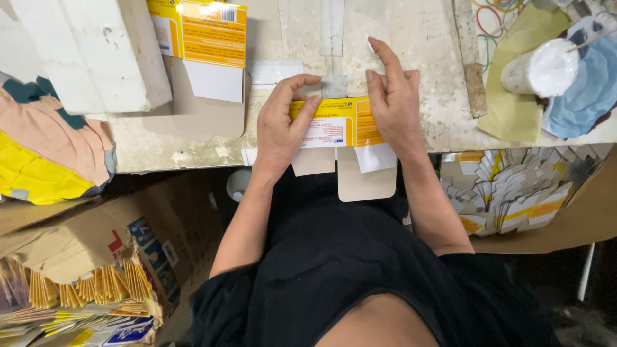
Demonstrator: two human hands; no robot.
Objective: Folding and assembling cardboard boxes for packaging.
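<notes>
Pressing flat yellow carton point(337, 122) — left hand point(283, 125), right hand point(393, 103) flanking.

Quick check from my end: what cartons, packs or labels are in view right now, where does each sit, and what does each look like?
Flat carton: table edge, under left hand and right hand; yellow-orange, white label panel, plain flaps.
Second flat carton: top left of table; same yellow-orange, white flap.
Stack of flat cartons: box at right, fanned, white and yellow.
Bundled cartons: cardboard box lower left, yellow edges.
</notes>
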